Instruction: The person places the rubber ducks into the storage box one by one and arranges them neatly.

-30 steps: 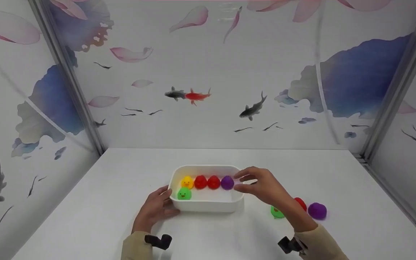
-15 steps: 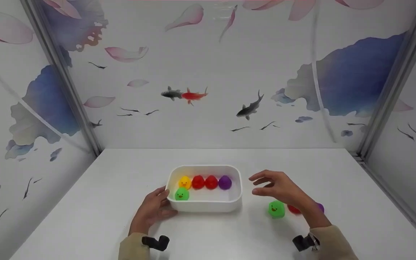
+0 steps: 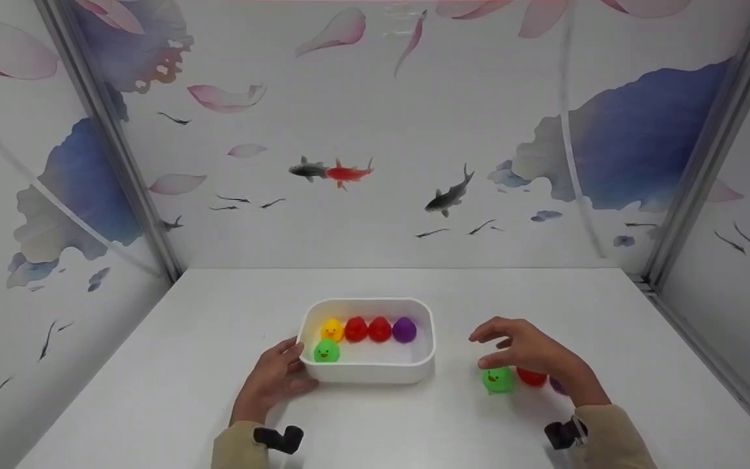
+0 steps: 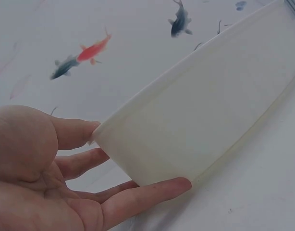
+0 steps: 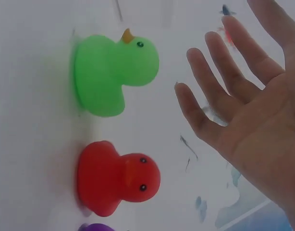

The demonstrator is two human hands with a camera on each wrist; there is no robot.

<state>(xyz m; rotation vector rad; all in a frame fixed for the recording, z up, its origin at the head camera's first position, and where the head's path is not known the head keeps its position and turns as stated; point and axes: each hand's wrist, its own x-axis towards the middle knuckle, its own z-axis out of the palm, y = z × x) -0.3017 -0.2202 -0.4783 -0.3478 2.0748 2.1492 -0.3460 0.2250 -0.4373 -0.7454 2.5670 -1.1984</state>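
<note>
A white rectangular container (image 3: 375, 372) stands on the table. Inside are a yellow toy duck (image 3: 331, 329), two red ones (image 3: 368, 329), a purple one (image 3: 404, 329) and a green one (image 3: 327, 350). At its left front corner my left hand (image 3: 274, 378) holds it; in the left wrist view, fingers (image 4: 152, 195) lie against its wall. My right hand (image 3: 534, 345), holding nothing, hovers over a green toy duck (image 5: 102, 77) with fingers spread, apart from it. Beside that duck sit a red toy duck (image 5: 116, 179) and a purple one (image 3: 558, 386), partly hidden by my wrist.
The white table (image 3: 219, 306) runs back to a printed wall (image 3: 375, 228) with fish and petals. Side walls rise at left and right, with metal posts (image 3: 124, 163) at the corners.
My right hand has moved right and down from the container's right end to above the green duck outside. My left hand stays at the container, and the ducks inside keep their places.
</note>
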